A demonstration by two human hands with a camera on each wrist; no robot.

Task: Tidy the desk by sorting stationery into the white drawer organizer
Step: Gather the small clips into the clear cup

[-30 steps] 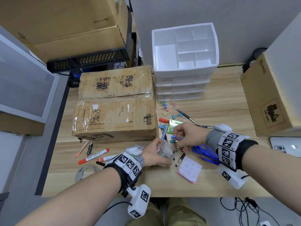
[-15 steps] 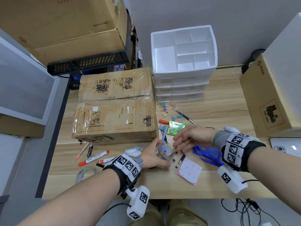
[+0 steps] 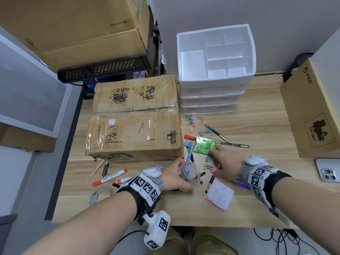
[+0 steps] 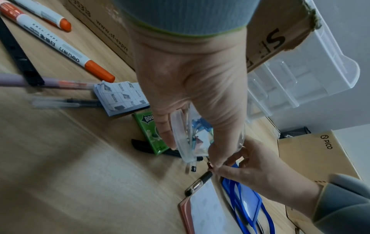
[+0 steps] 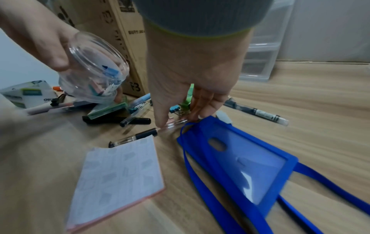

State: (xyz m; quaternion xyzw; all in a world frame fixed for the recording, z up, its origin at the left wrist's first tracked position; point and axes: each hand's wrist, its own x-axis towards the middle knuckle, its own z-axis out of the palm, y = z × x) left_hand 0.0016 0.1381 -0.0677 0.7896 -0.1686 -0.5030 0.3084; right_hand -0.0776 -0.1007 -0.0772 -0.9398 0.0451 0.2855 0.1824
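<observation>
My left hand (image 3: 184,174) grips a clear plastic jar (image 3: 191,172) tilted just above the desk, with a few coloured binder clips inside (image 5: 106,74). Just right of it my right hand (image 3: 216,167) reaches down to the desk, and its thumb and fingertips (image 4: 216,167) pinch a pink binder clip (image 3: 213,169). More binder clips (image 3: 206,133) lie scattered between the hands and the white drawer organizer (image 3: 216,80), whose open top compartments hold nothing. Pens (image 3: 231,144), a green gum pack (image 3: 205,145) and red markers (image 3: 110,177) lie around.
A taped cardboard box (image 3: 136,118) fills the desk's left half, and a PICO box (image 3: 312,116) stands at the right. A sticky-note pad (image 3: 219,195), a blue badge holder (image 5: 240,158), a tape roll (image 3: 101,195) and a phone (image 3: 327,170) lie near the front edge.
My right hand has left the jar's mouth and dropped to the right, onto the clips on the desk. The left hand has kept the jar almost still.
</observation>
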